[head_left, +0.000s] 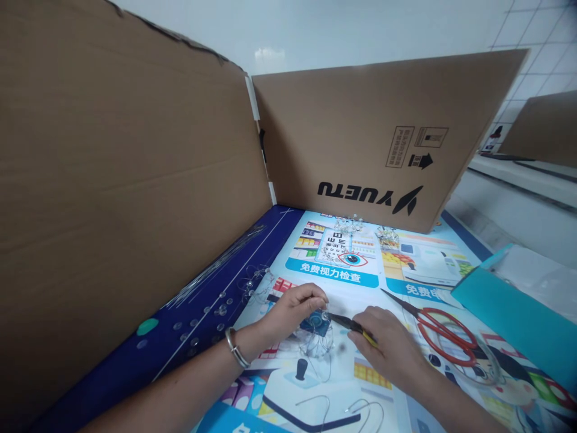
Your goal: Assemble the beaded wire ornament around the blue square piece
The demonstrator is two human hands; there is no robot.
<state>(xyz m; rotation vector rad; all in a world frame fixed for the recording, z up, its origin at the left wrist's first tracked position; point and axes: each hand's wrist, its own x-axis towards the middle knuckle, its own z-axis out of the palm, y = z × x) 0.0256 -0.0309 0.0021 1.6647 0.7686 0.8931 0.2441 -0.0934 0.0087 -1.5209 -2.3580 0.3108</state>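
Note:
My left hand (295,310) is closed in a pinch on a thin wire piece with clear beads (318,346). Its loose wire loops hang below the fingers over the printed mat. In my right hand (387,340) is a pair of pliers (345,322) with dark jaws and a yellow handle, gripped from the right side. The plier tips reach a clear bead beside my left fingertips; whether they are clamped on it is too small to tell. Several bent wires (365,412) lie on the mat nearer to me.
Red-handled scissors (469,343) lie right of my right hand, with a clear coil (496,367) beside them. Loose clear beads (220,310) and straight wires (211,267) are at left. Cardboard panels (360,120) wall the back and left. A teal box (514,319) stands at right.

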